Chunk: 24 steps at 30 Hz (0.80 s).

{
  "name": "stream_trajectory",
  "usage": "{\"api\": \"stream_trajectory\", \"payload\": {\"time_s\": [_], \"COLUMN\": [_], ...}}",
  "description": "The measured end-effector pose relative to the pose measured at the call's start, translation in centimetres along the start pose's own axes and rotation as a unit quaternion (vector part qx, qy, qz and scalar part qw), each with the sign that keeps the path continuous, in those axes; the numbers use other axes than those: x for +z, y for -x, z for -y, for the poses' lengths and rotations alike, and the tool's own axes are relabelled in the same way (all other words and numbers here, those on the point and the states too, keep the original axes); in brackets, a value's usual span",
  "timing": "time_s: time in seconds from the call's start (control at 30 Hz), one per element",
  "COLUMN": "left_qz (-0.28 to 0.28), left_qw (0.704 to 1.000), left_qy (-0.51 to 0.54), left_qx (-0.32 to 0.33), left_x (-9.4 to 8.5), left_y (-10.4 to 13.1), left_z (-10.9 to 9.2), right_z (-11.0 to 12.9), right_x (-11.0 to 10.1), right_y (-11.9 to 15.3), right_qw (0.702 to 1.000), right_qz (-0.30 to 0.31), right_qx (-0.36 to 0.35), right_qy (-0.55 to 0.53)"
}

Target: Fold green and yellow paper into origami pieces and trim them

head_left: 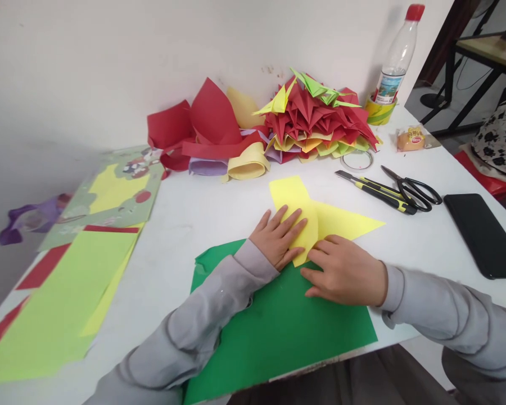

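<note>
A yellow sheet of paper, partly folded with a long point to the right, lies on the white table and over the far edge of a green sheet. My left hand rests flat on the yellow paper, fingers spread and pressing it down. At the paper's near right edge, my right hand is closed, with bent fingers at the fold. Its fingertips partly hide the edge they hold. Both hands are over the green sheet, whose left far corner is crumpled.
Right of the hands lie a utility knife, scissors and a black phone. Behind stand red folded paper, curled paper pieces, a tape roll and a bottle. Light green paper lies left.
</note>
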State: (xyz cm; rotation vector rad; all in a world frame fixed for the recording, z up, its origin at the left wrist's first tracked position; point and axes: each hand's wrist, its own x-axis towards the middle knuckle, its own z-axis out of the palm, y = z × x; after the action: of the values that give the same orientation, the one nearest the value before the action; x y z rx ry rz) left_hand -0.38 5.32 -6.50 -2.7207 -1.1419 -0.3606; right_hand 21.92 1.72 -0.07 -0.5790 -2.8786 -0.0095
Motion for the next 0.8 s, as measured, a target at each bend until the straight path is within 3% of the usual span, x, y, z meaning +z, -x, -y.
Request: {"api": "stream_trajectory", "payload": {"time_s": [0.1,0.17,0.4,0.6,0.8], "left_qz": [-0.003,-0.003,0.012,-0.087,-0.030], "left_qw": [1.000,1.000,1.000,0.993,0.997], "left_qy": [0.005,0.010,0.023,0.063,0.059], "left_qx": [0.001,0.000,-0.017,-0.042,-0.044], "left_x": [0.1,0.1,-0.2,-1.4,-1.0], "left_y": [0.1,0.2,-0.1,1.2,2.5], "left_z": [0.1,0.0,-0.2,0.6,0.0], "right_z": [0.1,0.1,0.1,0.1,0.0], "right_x": [-0.1,-0.1,0.6,0.4,0.3], "right_y": [-0.1,-0.3,-0.3,-0.2,-0.2], "right_qw": [0.996,0.995,0.999,0.999,0.999], "right_qz": [-0.073,-0.087,0.033,0.041,0.037], "right_qx": [-0.040,-0.045,0.022,0.023,0.016], "right_qy": [0.015,0.028,0.010,-0.013,-0.018]}}
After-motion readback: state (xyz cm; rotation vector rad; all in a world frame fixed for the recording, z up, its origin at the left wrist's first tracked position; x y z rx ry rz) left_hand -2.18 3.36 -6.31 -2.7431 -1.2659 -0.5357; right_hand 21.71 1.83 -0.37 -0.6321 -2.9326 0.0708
